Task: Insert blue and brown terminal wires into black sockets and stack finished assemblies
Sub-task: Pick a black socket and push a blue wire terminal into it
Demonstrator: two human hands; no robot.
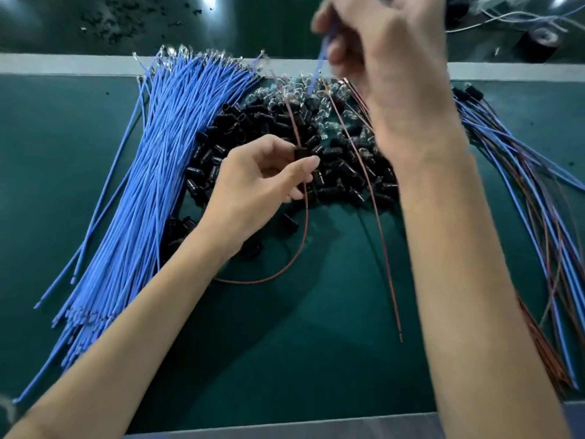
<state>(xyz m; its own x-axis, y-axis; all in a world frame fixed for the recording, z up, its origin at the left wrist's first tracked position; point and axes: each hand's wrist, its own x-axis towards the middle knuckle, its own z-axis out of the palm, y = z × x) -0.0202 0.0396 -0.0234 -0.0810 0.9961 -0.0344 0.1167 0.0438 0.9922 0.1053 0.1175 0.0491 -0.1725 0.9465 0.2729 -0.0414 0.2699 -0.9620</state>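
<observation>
A small black socket (300,153) sits in the middle of the scene, held up just above the big pile. The left hand (253,185) pinches it between the thumb and the bent fingers. A thin brown wire (305,223) runs from the far side down to the socket. It comes out below the hand and bends in a long loop toward the near left.

The right hand (389,68) is up high, farther away and to the right of the socket. Its fingers are curled, and they pinch a blue wire (321,60) that hangs down toward the pile. This hand looks blurry.

Under both hands lies the pile of black sockets (342,172), spread on the green surface (316,343). Little clear bulbs (285,93) are mixed in at the far edge of the pile. A second brown wire (380,229) lies across the pile, and its end points toward the near side.

On the left is a thick bundle of blue wires (152,160), all lying side by side from far to near. On the right, past the right arm, lies a heap of finished assemblies (519,172) with blue and brown wires together. A white strip (63,63) runs along the far edge of the surface. A black roll (539,42) sits in the far right corner.
</observation>
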